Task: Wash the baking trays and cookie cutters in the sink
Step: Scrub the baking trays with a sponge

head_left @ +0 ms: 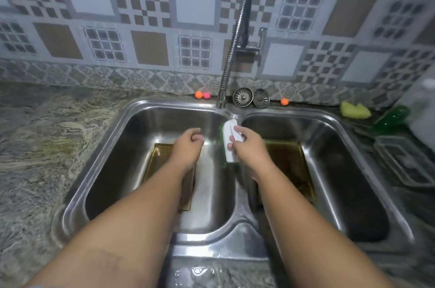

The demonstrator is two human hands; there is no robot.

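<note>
A double steel sink (122,127) fills the middle. An amber glass baking tray (157,158) lies in the left basin, partly hidden by my left forearm. A second amber tray (292,165) lies in the right basin. My right hand (249,146) grips a white object with a green underside (229,132), perhaps a scrub brush or sponge, over the divider between the basins. My left hand (188,146) hovers over the left basin with loosely curled fingers and holds nothing. No cookie cutter is clearly visible.
A spring-neck tap (235,35) rises behind the divider. Two strainer plugs (250,98) and small orange and pink balls (202,95) sit on the back ledge. On the right counter lie a yellow sponge (354,110), a green bottle (390,120) and a clear container (404,163).
</note>
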